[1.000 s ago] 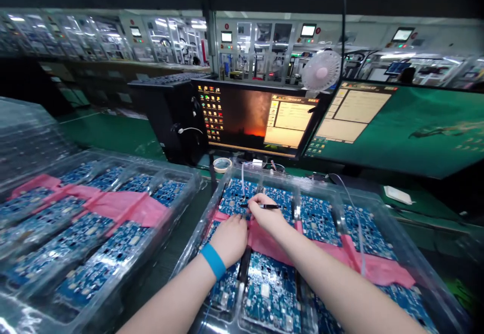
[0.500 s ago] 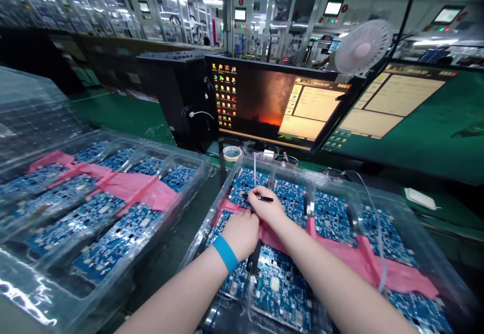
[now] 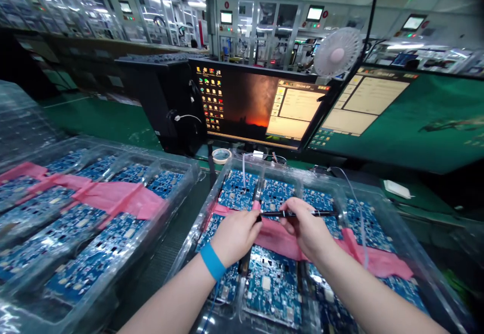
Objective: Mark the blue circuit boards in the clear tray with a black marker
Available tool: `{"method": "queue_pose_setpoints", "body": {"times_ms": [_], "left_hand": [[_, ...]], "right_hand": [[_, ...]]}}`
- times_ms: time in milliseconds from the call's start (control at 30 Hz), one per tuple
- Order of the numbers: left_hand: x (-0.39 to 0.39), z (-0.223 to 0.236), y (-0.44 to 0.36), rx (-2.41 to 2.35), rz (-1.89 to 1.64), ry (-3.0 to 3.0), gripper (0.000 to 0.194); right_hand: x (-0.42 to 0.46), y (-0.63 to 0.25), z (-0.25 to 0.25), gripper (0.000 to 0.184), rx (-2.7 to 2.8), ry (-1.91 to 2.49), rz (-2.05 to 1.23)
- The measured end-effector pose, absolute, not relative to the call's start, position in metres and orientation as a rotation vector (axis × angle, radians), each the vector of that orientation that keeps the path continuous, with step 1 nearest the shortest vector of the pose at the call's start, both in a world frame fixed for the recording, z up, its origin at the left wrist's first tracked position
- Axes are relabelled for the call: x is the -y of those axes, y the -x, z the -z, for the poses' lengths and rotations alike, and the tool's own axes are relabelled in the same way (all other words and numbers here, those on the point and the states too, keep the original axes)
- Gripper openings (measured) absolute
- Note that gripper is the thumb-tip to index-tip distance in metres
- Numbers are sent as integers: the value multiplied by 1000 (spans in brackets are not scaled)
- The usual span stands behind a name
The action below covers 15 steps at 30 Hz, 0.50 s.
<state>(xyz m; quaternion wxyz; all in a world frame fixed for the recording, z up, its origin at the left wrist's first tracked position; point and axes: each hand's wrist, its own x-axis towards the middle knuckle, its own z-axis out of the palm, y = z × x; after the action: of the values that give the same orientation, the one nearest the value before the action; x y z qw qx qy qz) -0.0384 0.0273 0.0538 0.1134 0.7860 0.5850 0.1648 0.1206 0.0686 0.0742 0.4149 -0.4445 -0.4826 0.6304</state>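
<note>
Over the clear plastic tray point(image 3: 406, 228) of blue circuit boards point(image 3: 271, 288), I see the right hand point(image 3: 312, 230) with its fingers clamped on a slim black pen-like tool point(image 3: 274, 214). It lies nearly level above the pink sheet strip point(image 3: 274, 238). The left hand point(image 3: 235, 235), wearing a blue wristband point(image 3: 212, 262), meets the tool's left end; whether its fingers grip it, I cannot tell.
</note>
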Motion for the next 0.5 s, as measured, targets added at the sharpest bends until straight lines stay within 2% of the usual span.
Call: {"method": "queue_pose_setpoints", "body": {"times_ms": [133,333,500], "left_hand": [[-25,-54,36,-1718,-561,-2237,22],[-24,-53,37,-1690,-665,-2263,21],[-24,-55,36,-1571,-613,-2377,21]], "right_hand": [[-63,-130,-70,27,948,1066,-1695],[-63,-128,-64,27,963,1109,-1668],[-58,-125,-59,29,1091,1126,-1671]]}}
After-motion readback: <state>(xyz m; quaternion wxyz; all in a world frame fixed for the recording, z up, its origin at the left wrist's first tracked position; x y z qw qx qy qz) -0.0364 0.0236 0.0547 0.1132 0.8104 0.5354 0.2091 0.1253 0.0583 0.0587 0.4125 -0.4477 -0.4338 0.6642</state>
